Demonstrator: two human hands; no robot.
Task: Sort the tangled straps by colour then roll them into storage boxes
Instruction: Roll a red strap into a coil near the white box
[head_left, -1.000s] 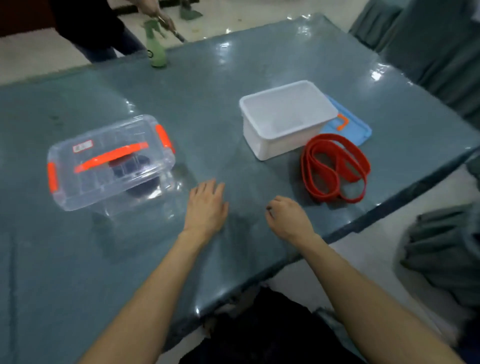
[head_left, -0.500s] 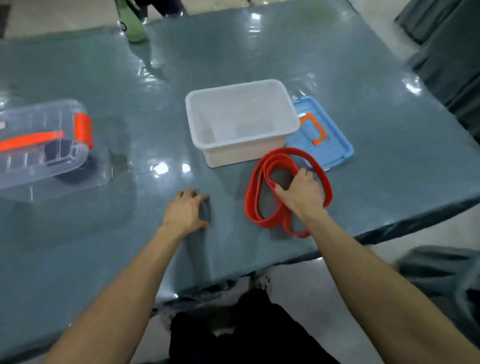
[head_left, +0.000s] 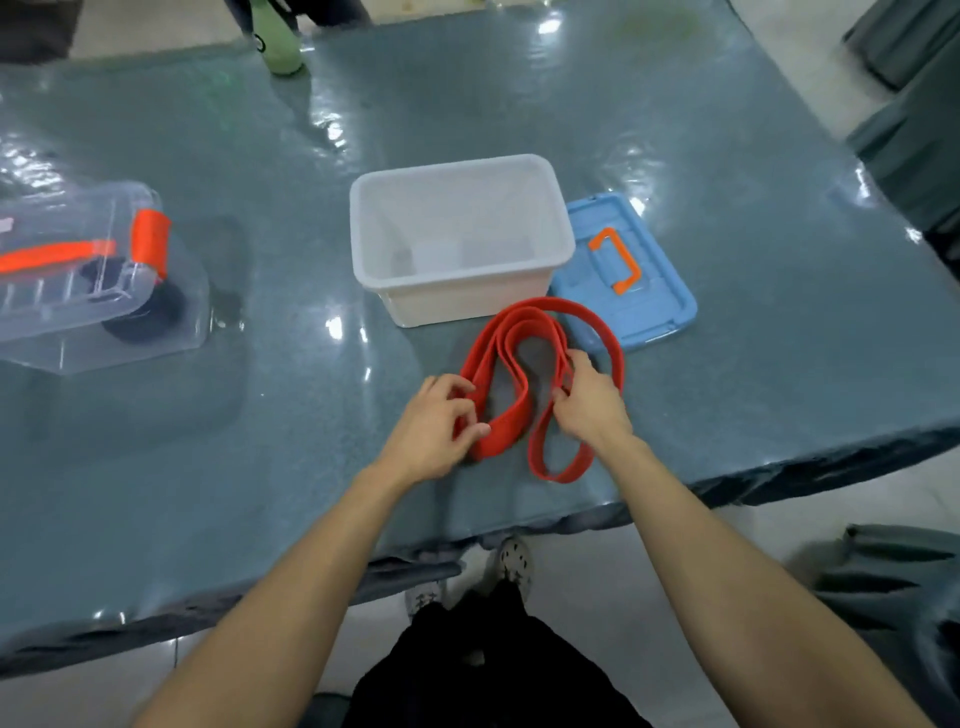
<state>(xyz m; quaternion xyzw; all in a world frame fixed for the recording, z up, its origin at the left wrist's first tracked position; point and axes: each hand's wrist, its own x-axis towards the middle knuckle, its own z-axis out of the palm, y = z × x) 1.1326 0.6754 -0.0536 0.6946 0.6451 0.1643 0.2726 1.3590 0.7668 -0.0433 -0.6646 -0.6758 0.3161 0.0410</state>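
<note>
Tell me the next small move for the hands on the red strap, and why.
Probably begin rolling from the near end: left hand and right hand both grip the red strap, it lies in loose loops, and the white box behind stands open.

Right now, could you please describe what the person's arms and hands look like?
Both arms are bare up to the frame's edge, and no sleeves show. The left hand and right hand wear no gloves, and no watch, bracelet or ring is visible.

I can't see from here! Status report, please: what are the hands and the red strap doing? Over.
Left hand and right hand both gripping looped red rubber strap. Open white plastic box behind it. Nothing in the way.
</note>
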